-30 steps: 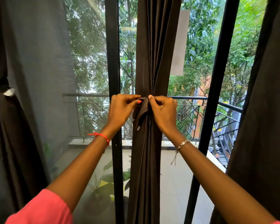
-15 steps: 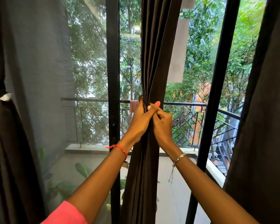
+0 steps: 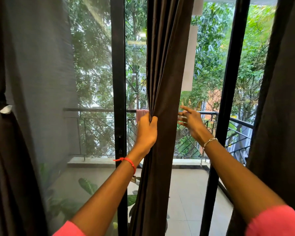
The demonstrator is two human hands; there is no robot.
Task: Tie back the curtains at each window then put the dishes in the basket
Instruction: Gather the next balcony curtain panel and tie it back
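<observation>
One dark brown curtain [image 3: 165, 65] hangs in front of the glass, just right of a black door frame [image 3: 118, 65]. It falls in long, narrow pleats, and the cloth is matte with a faint sheen. The left grip [image 3: 146, 132] is clenched on a bunch of its folds at the height of the railing [image 3: 95, 109], and the fabric puckers above the knuckles. The right grip [image 3: 192, 120] is released, its fingers spread and blurred, just beside the curtain's right edge. Whether it touches the curtain I cannot tell. A red thread [image 3: 128, 161] circles the left wrist and a beaded bracelet [image 3: 209, 142] the right.
</observation>
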